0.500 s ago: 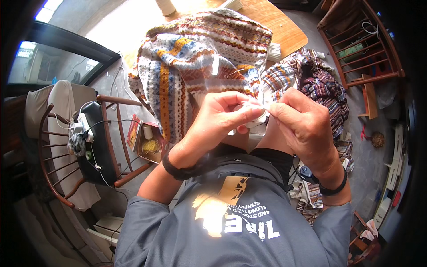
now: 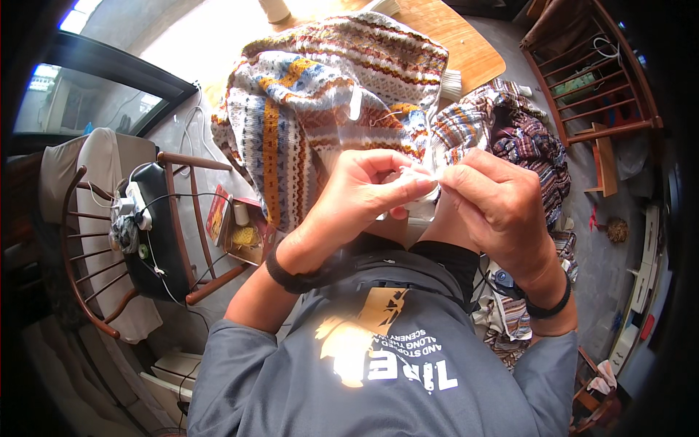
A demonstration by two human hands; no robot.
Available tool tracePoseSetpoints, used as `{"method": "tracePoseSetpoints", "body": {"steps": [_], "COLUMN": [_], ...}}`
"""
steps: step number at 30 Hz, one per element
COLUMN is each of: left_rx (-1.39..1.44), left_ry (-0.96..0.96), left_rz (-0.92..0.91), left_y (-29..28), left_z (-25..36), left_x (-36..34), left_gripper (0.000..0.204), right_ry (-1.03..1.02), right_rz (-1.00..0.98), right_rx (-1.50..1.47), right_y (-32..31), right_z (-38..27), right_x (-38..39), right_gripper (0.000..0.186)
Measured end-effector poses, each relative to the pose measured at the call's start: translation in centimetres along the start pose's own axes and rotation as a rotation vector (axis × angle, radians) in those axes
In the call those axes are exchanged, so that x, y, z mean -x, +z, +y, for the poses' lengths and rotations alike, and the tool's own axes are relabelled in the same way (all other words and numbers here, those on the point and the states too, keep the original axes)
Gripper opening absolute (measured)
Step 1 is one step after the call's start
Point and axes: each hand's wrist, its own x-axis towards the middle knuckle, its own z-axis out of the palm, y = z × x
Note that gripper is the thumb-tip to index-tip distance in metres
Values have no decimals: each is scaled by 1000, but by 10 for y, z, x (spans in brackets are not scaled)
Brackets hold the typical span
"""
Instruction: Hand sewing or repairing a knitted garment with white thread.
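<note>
Standing in the room, I saw a seated person in a grey T-shirt bent over small handwork. The left hand (image 2: 357,189) pinched a bit of white material (image 2: 413,172) between thumb and fingers; the right hand (image 2: 499,193) was closed narrowly, its fingertips meeting the left thumb beside it. Whether it gripped a thread or needle, I could not tell. The white material sat between the hands, above the lap. Little had changed in the last half second: both pinches held, so the work looked steady. Beyond, a patterned knit (image 2: 277,138) draped over the table (image 2: 473,54), with striped knitwear (image 2: 539,160) to the right.
</note>
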Motion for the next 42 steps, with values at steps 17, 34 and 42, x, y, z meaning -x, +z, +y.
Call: {"method": "tracePoseSetpoints", "body": {"steps": [17,34,42], "left_rx": [39,61,95], "left_ry": [46,19,14], "left_rz": [-41,-63,-79], "left_y": [0,-2,-2], "left_z": [-1,2,4], "left_x": [0,1,2], "left_gripper": [23,22,21], "right_ry": [-13,33,118], "right_rz": [-81,-159,-233], "right_rx": [-31,-241,-337], "right_y": [-8,-13,-18], "right_z": [1,9,11], "right_x": [-8,-18,-24], "right_gripper": [18,12,10]}}
